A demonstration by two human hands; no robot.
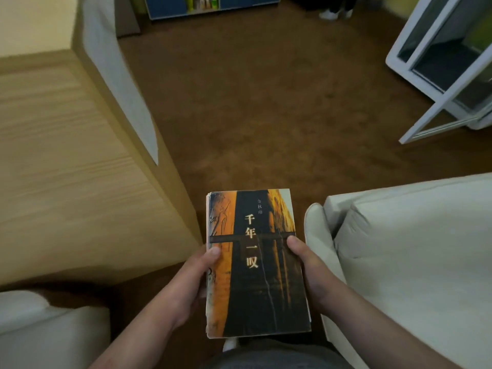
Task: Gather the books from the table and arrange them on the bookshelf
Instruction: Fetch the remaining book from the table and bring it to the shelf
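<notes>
Brown carpet (266, 102) runs between the table (66, 169) at left and a white sofa (412, 249) at right, where we judge the book (255, 262), lower centre, could slip or clip either one, since our left hand (191, 278) and right hand (308, 267) merely pinch its long edges, thumbs on the cover.

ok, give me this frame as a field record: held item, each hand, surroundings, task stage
held: book, dark and orange cover facing up
left hand: grips the book's left edge, thumb on the cover
right hand: grips the right edge, thumb on the cover
to the left: wooden table
to the right: pale sofa
below: brown carpet
far end: blue shelf unit
stage: book carried, not yet shelved
</notes>
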